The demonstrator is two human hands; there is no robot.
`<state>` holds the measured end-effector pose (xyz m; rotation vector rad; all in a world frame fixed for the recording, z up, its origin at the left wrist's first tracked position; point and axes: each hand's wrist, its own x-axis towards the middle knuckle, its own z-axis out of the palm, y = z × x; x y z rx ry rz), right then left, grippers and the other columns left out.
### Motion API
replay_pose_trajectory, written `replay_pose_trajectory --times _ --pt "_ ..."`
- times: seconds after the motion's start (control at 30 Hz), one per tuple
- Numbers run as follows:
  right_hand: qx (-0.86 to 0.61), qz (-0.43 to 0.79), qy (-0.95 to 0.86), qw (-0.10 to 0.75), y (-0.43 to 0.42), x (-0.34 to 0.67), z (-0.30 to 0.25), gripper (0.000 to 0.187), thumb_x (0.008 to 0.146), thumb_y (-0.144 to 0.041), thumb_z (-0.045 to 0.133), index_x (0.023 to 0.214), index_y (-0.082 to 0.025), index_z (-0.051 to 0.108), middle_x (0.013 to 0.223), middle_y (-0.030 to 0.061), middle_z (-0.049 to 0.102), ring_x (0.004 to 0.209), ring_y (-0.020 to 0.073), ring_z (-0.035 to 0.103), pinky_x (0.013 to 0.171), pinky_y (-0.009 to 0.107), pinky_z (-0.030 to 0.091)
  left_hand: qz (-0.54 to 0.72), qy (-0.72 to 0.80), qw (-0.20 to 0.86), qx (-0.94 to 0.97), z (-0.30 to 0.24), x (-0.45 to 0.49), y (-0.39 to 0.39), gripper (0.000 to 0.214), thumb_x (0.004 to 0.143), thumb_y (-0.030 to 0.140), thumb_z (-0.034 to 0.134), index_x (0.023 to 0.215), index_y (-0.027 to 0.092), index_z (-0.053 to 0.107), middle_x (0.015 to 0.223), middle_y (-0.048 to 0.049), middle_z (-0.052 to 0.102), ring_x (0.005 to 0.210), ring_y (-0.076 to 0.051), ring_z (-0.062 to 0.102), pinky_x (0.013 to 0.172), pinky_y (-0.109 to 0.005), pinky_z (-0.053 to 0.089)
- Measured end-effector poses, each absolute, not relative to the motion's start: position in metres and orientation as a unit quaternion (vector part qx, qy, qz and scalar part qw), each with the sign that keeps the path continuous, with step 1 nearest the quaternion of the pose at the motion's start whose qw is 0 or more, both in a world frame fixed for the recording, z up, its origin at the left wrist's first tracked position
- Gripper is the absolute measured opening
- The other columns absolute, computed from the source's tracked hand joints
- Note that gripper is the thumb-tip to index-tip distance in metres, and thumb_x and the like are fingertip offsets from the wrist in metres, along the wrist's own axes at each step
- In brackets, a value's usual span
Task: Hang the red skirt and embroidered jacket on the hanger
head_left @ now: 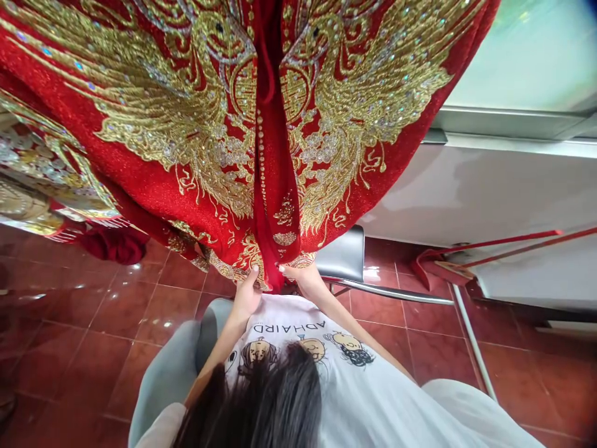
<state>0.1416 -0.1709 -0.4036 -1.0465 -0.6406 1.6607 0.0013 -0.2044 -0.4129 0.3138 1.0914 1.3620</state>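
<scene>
A red jacket [144, 186] with gold phoenix embroidery and sequins hangs in front of me, its front opening running down the middle. My left hand [247, 291] grips the gold-patterned bottom hem on the left side of the opening, thumb on top. On the other side of the opening, my right hand [302, 277] holds the hem, its thumb pointing in towards the middle. The fingers of both hands are partly hidden under the cloth. A strip of small beads [262, 155] runs along the opening between the two embroidered birds.
Behind the jacket at right stands a chair with a black seat [349, 252] and metal frame. A red dustpan [425, 264] leans near the white wall [415, 202]. Other beaded garments [41, 168] hang at left, over dark red cloth [114, 242] near the tiled floor [125, 311].
</scene>
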Motion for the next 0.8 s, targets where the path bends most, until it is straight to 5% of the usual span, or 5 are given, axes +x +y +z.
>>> replay_pose_trajectory --times 0.1,0.3,0.8 --pt "-0.42 0.687 -0.253 0.536 -0.173 0.138 -0.4 0.064 0.045 -0.017 0.088 0.103 -0.023 0.059 0.108 0.0051 0.07 0.095 0.024 0.065 0.09 0.041 0.052 0.586 0.475 0.636 0.165 -0.411 0.005 -0.203 0.059 0.052 0.044 0.085 0.103 0.026 0.065 0.098 -0.0035 0.071 0.099 -0.022 0.065 0.092 -0.037 0.05" --pt "-0.407 0.691 -0.244 0.545 -0.178 0.141 -0.401 0.061 0.05 -0.019 0.086 0.106 -0.02 0.061 0.107 0.0061 0.07 0.095 0.024 0.067 0.092 0.043 0.053 0.537 0.511 0.63 0.232 -0.413 -0.008 -0.198 0.078 0.045 0.034 0.088 0.117 0.021 0.061 0.109 -0.0073 0.07 0.103 -0.027 0.065 0.1 -0.045 0.047" --pt "-0.445 0.7 -0.208 0.518 -0.177 0.142 -0.385 0.072 0.046 -0.021 0.086 0.113 -0.02 0.059 0.105 0.0056 0.071 0.087 0.0227 0.068 0.076 0.037 0.057 0.627 0.517 0.535 0.231 -0.41 0.011 -0.182 0.076 0.054 0.031 0.088 0.122 0.024 0.057 0.123 -0.0079 0.065 0.125 -0.026 0.053 0.109 -0.044 0.04"
